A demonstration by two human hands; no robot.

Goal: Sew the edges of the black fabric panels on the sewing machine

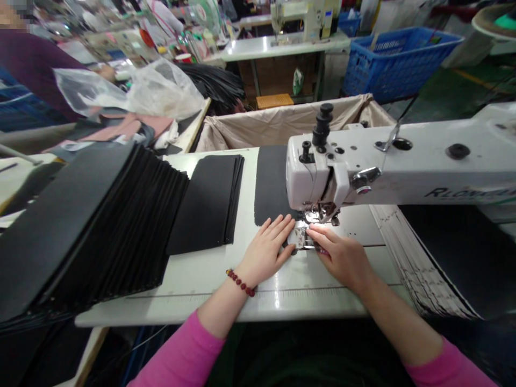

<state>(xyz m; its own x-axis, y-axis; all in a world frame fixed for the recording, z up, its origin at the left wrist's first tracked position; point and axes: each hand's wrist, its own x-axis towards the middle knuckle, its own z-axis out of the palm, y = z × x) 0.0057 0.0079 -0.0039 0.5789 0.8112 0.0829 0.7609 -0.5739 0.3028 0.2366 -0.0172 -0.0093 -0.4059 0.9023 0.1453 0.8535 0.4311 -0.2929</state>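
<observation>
A white sewing machine (310,177) stands over the table, its presser foot (316,216) lit from above. A black flat panel (274,185) lies at its left, the front edge near the foot. My left hand (268,247) lies flat with fingers stretched, tips by the panel's front edge and the thumb at the metal plate (299,237). On the plate's other side is my right hand (342,255), its fingers bent and pressed together just in front of the foot. A small purple bit shows under these fingers; what it belongs to is hidden.
Left of the panel lies a small stack of black panels (205,201), then a tall leaning stack (92,215). More pale-edged black pieces (451,258) sit at the right. Behind stand a cloth-lined bin (250,129) and a blue basket (399,64). A person's dark sleeve (36,64) shows far left.
</observation>
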